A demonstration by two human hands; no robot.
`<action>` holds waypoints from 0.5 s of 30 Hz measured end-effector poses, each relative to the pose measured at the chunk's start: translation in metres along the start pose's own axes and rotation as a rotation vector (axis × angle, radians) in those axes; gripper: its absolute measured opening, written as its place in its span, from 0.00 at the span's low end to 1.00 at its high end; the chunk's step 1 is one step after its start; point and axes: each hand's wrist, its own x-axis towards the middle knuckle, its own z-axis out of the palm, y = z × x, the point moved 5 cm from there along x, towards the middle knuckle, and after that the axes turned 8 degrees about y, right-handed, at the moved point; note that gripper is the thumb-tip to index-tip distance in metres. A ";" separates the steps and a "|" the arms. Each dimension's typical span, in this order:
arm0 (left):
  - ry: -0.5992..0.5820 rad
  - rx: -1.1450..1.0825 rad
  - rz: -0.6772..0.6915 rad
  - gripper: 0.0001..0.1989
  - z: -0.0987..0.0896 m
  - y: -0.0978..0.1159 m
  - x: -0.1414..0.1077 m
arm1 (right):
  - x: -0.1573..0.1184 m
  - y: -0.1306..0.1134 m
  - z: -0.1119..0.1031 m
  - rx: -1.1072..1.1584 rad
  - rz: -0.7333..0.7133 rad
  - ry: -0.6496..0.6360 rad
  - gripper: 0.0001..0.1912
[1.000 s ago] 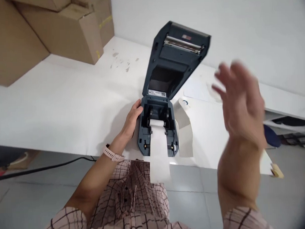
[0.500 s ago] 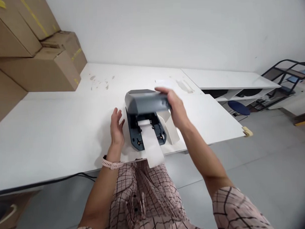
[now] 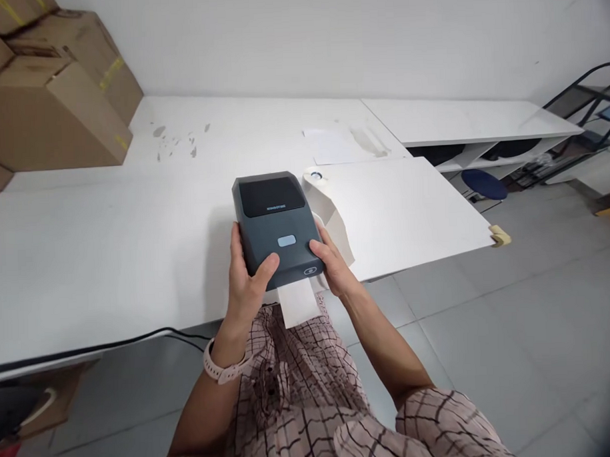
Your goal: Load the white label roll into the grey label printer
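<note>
A dark blue-grey label printer (image 3: 265, 230) is at the front edge of the white table, its lid down. It has a black window on top and a pale button. From its front slot a strip of white label paper (image 3: 298, 303) hangs over the table edge. My left hand (image 3: 247, 280) grips the printer's left side, thumb on the lid's front corner. My right hand (image 3: 333, 257) holds the right side, thumb on the lid near the front. The fingers under and behind the sides are partly hidden. Beside the printer lies a curled piece of white paper (image 3: 335, 231).
Cardboard boxes (image 3: 81, 109) are stacked at the table's (image 3: 150, 247) back left. A flat white sheet (image 3: 327, 146) lies toward the back. To the right are a blue stool (image 3: 483, 183) and a black rack (image 3: 588, 108). A black cable (image 3: 139, 339) runs under the front edge.
The printer's lid has swung down from open to closed. My left hand has come onto the printer's side, and my right hand has moved from the raised lid to the right front.
</note>
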 end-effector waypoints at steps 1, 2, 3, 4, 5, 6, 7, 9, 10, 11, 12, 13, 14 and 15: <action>0.009 -0.001 0.010 0.51 0.000 0.001 0.002 | 0.000 -0.001 -0.001 0.001 -0.011 0.010 0.47; 0.011 -0.001 0.017 0.51 0.000 0.002 0.003 | 0.000 -0.001 -0.001 0.000 -0.018 0.014 0.48; 0.009 0.001 0.022 0.50 0.000 0.001 0.003 | 0.000 -0.002 -0.001 -0.002 -0.019 0.013 0.48; 0.016 0.006 0.034 0.49 0.001 0.000 0.001 | 0.001 -0.003 0.000 -0.007 -0.019 0.007 0.49; 0.045 0.019 0.065 0.47 0.000 -0.001 -0.003 | 0.001 -0.003 0.000 -0.015 -0.020 0.001 0.48; 0.117 0.039 0.123 0.44 -0.003 -0.003 -0.009 | 0.002 -0.004 0.001 -0.022 -0.025 -0.003 0.48; 0.225 0.060 0.205 0.40 -0.008 -0.005 -0.019 | 0.002 -0.004 0.001 -0.027 -0.034 -0.002 0.47; 0.509 0.098 0.390 0.25 -0.020 -0.008 -0.049 | 0.003 -0.003 0.001 -0.026 -0.051 0.011 0.46; 0.581 0.088 0.436 0.15 -0.023 -0.011 -0.064 | 0.003 -0.001 0.001 -0.021 -0.057 0.022 0.46; 0.533 0.086 0.367 0.14 -0.022 -0.018 -0.074 | 0.003 0.000 0.001 -0.016 -0.062 0.034 0.46; 0.434 0.095 0.277 0.19 -0.018 -0.023 -0.080 | 0.003 0.001 0.001 -0.011 -0.065 0.043 0.45; 0.332 0.087 0.177 0.23 -0.013 -0.026 -0.085 | 0.004 0.003 0.000 -0.009 -0.068 0.048 0.45; 0.219 0.065 0.053 0.25 -0.007 -0.029 -0.087 | 0.004 0.004 0.000 -0.014 -0.072 0.047 0.45; 0.116 0.026 -0.077 0.26 0.000 -0.031 -0.087 | 0.004 0.005 0.000 -0.025 -0.076 0.042 0.45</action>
